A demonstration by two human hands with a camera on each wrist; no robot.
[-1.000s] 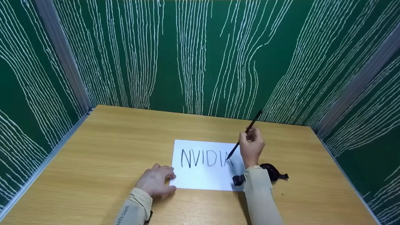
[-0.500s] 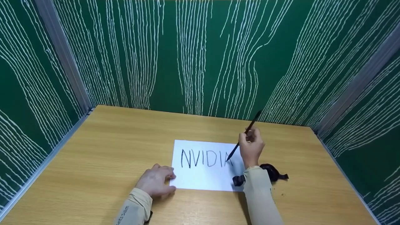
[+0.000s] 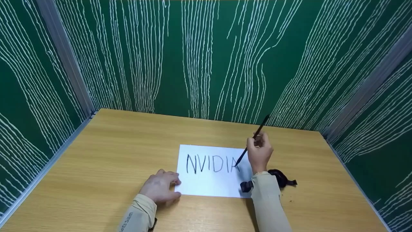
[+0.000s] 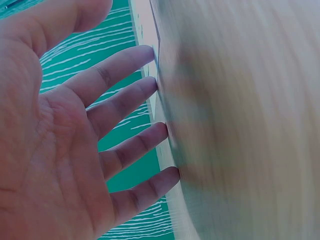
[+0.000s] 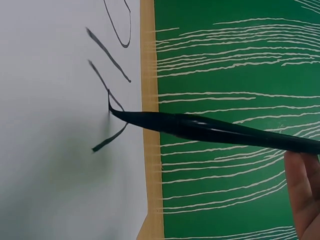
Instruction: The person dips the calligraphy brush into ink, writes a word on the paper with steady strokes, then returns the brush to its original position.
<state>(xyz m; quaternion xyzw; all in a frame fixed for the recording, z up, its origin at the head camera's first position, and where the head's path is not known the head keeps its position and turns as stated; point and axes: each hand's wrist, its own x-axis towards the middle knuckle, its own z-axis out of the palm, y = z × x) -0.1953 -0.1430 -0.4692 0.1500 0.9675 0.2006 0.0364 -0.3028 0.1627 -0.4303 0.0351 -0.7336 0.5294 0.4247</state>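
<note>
A white sheet of paper [image 3: 209,185] lies on the wooden table, lettered "NVIDIA" in thin black strokes. My right hand [image 3: 260,149] grips a dark, slender ink brush [image 3: 261,124] by its handle, tilted with the upper end away from me. In the right wrist view the brush's soft tip [image 5: 111,102] bends against the paper, inside the last letter, on a short stroke from its left leg. My left hand [image 3: 160,186] rests at the sheet's left edge with thumb and fingers apart. In the left wrist view its fingers [image 4: 135,145] are spread, fingertips at the surface, palm holding nothing.
A black rounded object with a short stub [image 3: 281,178] sits right of my right wrist, partly hidden by the sleeve. A small black device [image 3: 246,186] juts from that wrist over the paper. Green walls [image 3: 173,64] with white wavy lines enclose the wooden table [image 3: 128,135].
The brush tip has shifted slightly down and to the right within the last letter. My left hand and the paper have stayed in place.
</note>
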